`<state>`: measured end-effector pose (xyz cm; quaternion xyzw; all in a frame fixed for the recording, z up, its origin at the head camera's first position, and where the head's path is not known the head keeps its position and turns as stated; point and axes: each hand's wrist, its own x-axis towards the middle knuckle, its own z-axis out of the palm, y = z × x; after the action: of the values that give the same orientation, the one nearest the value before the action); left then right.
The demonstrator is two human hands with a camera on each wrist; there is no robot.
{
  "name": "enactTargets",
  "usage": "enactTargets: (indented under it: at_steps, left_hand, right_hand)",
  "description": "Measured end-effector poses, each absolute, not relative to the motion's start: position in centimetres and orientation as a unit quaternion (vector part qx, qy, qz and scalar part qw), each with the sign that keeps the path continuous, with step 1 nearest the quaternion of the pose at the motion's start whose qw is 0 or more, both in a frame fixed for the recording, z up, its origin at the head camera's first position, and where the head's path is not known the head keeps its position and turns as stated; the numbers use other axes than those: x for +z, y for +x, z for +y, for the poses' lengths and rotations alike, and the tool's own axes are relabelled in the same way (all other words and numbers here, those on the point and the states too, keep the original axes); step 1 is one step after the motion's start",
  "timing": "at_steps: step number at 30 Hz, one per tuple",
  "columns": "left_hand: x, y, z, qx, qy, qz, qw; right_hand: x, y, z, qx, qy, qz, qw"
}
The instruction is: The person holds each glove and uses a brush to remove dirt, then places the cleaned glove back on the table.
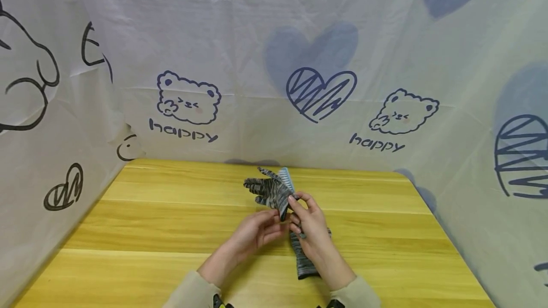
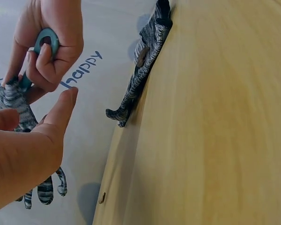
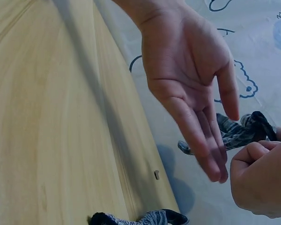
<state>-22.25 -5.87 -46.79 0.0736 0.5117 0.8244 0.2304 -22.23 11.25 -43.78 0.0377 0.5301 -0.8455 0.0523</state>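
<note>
My right hand (image 1: 312,222) pinches the cuff of a grey-and-black knitted glove (image 1: 269,191) between thumb and forefinger, and the glove's fingers point left. The same hand grips a blue comb (image 1: 286,178), its toothed end sticking up behind the glove. In the left wrist view the comb's ringed handle end (image 2: 48,40) shows in the curled fingers. Below the cuff is my left hand (image 1: 257,232), its palm facing the glove and its fingers extended, holding nothing. A second, matching glove (image 1: 305,255) lies on the table, partly under my right hand.
The yellow wood-grain table (image 1: 171,232) ends at a pale printed cloth (image 1: 252,108) that hangs behind it and along both sides. A small dark slot (image 3: 156,175) shows near the table edge in the right wrist view.
</note>
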Motion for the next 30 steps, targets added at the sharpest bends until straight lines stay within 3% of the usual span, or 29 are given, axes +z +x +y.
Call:
enactTargets:
  at_steps: [17,30]
  left_hand:
    - [-46.6,-22.3,-5.3,0.857,0.01,0.508,0.088]
    - [-46.8,-22.6,-5.6,0.864,-0.015,0.501,0.05]
  right_hand:
    - [-44.7,-22.5,11.2,-0.819,0.048,0.572,0.02]
    - [-46.2,-22.6,10.8,-0.794,0.046,0.605,0.013]
